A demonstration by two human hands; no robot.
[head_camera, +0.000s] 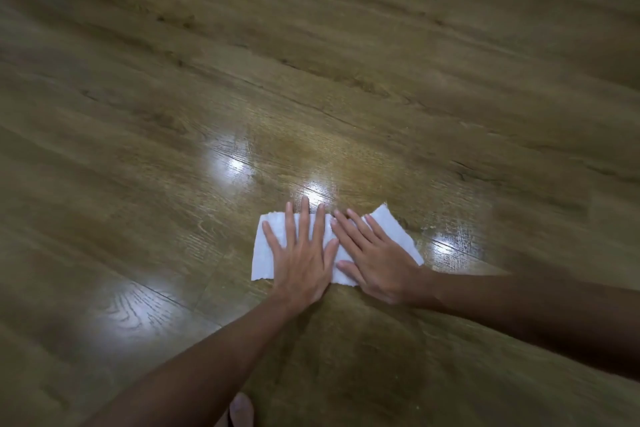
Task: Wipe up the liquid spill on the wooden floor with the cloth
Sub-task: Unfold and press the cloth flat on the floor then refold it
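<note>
Cloth [268, 255], white, lies flat on the wooden floor [381, 62], long axis running nine to three o'clock; left hand [303, 255] and right hand [377, 262] press it, fingers straight.

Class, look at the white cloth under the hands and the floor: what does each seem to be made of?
Cloth: thin white sheet, matte, ragged edges; possibly paper towel rather than fabric.
Floor: brown planks with printed-looking grain and seams, glossy glare; wood or laminate, unclear which.
</note>
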